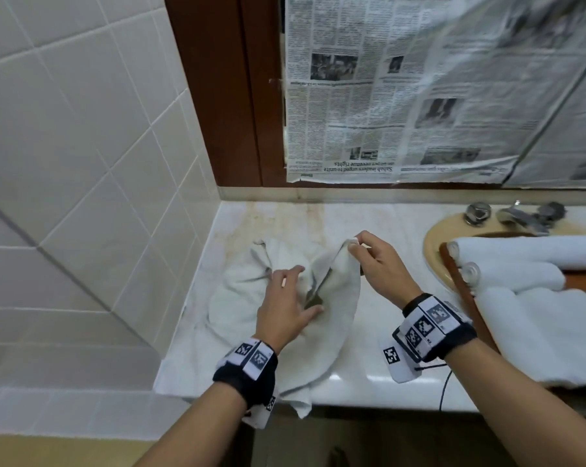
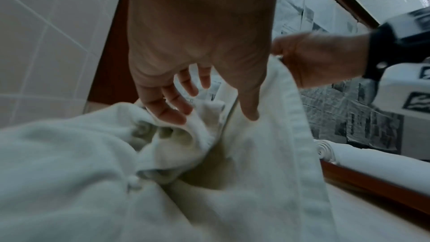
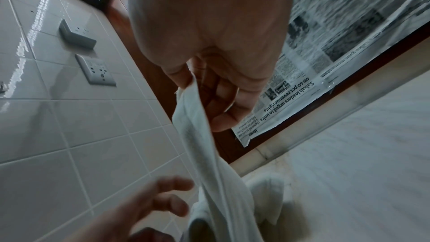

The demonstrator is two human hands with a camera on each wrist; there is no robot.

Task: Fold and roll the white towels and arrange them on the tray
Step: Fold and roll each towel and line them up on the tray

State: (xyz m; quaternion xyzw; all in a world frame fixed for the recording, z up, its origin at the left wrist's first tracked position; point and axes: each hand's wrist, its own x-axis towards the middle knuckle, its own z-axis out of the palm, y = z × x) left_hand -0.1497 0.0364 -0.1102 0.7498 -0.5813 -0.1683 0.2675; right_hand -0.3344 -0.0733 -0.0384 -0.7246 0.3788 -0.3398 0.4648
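Both forearms reach in from the near edge, each with a black wrist strap bearing printed markers. Beyond them the pale marble counter [image 1: 369, 375] runs along a white tiled wall [image 1: 82, 129], with newspaper [image 1: 402, 89] taped across the dark wooden frame behind it.

On the counter, left of the sink [image 1: 433, 244], lies the crumpled white towel [image 1: 237, 298], its near end hanging a little over the counter's front edge. Over the sink sits a wooden tray [image 1: 466, 298] carrying rolled towels [image 1: 520, 251] laid side by side, their spiral ends facing the crumpled towel. A metal tap [image 1: 520, 215] stands behind the sink.

Left hand [image 1: 284, 305] is over the middle of the crumpled towel, fingers spread and straight; the left wrist view shows the fingertips [image 2: 172, 117] touching a raised fold without closing round it. Right hand [image 1: 379, 261] is above the towel's far corner, on the side nearest the sink, pinching that corner between thumb and forefinger and holding it up off the counter, so the cloth hangs down from the pinch; the remaining fingers are loosely curled. Two wall sockets [image 3: 95, 71] show on the tiles in the right wrist view.
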